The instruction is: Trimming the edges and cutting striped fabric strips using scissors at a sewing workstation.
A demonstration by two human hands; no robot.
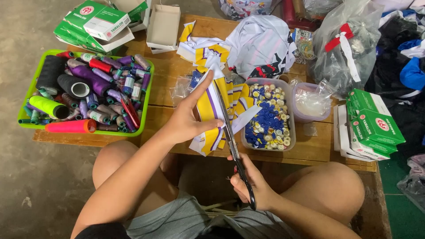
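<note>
Head view looks down on a low wooden bench point(172, 77), largest thing in sight, with the person's bare knees against its near edge. At the left end sits a green tray point(146, 99) crammed with thread — fat black, purple, yellow and pink cones plus many small spools point(99, 84). Beyond it, at the far left corner, lie green-and-white boxes point(95, 22) and an open white box point(163, 26). A clear bag point(343, 44) holding red and white strips stands at the far right corner; more green-and-white boxes point(369, 128) are stacked at the right end. Crumpled white cloth point(259, 42) lies along the far edge. Near the middle of the near edge is a clear tub point(290, 115) full of blue, white and yellow buttons, and just beside it a smaller tub point(312, 104) lined with plastic, holding something white.

Fabric point(208, 106) — white with yellow panels and purple lines — lies just left of the button tub, hanging over the near edge. The left hand point(183, 121) pinches it, thumb under, fingers stretched flat. The right hand point(250, 183) grips the scissors point(232, 141) by their black handles; the blades lie nearly closed along the fabric's right side.
</note>
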